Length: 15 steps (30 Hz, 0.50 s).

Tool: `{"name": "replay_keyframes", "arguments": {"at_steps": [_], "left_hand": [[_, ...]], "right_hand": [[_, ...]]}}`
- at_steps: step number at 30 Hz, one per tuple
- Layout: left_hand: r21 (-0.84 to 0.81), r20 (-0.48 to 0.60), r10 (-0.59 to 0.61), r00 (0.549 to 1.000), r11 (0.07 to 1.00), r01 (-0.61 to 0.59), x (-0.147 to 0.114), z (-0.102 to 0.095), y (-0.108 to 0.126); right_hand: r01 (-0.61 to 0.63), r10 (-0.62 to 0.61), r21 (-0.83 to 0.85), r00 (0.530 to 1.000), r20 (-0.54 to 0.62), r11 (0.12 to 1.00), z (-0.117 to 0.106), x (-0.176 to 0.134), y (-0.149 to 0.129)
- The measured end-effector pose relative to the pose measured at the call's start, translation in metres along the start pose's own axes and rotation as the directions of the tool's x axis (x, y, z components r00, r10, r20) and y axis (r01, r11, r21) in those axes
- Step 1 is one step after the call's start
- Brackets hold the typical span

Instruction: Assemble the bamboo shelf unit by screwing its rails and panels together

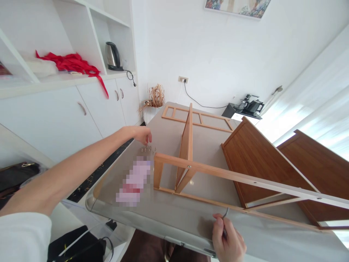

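Head: my R hand (228, 234) grips key (226, 213); L hand (143, 135), hold unclear, by screws (149, 150) left of frame (218, 173): prob. slick, pinch ends.

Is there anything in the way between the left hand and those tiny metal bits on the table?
Nothing visible is. The left hand is right by the small metal pieces, though whether it touches any is hard to tell. The wooden frame stands to their right, not between them.
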<state>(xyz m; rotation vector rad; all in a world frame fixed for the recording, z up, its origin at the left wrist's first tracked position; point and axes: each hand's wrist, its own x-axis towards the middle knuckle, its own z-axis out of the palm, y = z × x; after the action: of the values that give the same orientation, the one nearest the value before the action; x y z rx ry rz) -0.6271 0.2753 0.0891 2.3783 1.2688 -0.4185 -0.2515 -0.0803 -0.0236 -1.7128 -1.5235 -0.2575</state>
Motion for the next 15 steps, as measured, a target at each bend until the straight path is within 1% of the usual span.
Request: {"name": "replay_keyframes", "arguments": {"at_steps": [4,8,12,15], "left_hand": [[0.049,0.090,-0.051,0.995,0.998,0.047,0.002,0.001,0.006],[0.061,0.124,-0.080,0.989,0.996,0.073,0.005,0.004,0.012],[0.072,0.108,-0.111,0.988,0.992,0.104,0.001,0.004,0.019],[0.069,0.038,-0.113,0.993,0.992,0.110,-0.011,-0.007,0.021]], "right_hand": [[0.008,-0.008,0.003,1.000,0.004,1.000,0.000,0.000,0.000],[0.015,-0.015,0.000,1.000,-0.005,1.000,-0.001,0.001,-0.001],[0.034,-0.033,0.006,0.999,-0.007,0.999,0.000,0.001,-0.001],[0.038,-0.038,-0.002,0.999,-0.012,0.999,0.000,0.002,-0.001]]}}
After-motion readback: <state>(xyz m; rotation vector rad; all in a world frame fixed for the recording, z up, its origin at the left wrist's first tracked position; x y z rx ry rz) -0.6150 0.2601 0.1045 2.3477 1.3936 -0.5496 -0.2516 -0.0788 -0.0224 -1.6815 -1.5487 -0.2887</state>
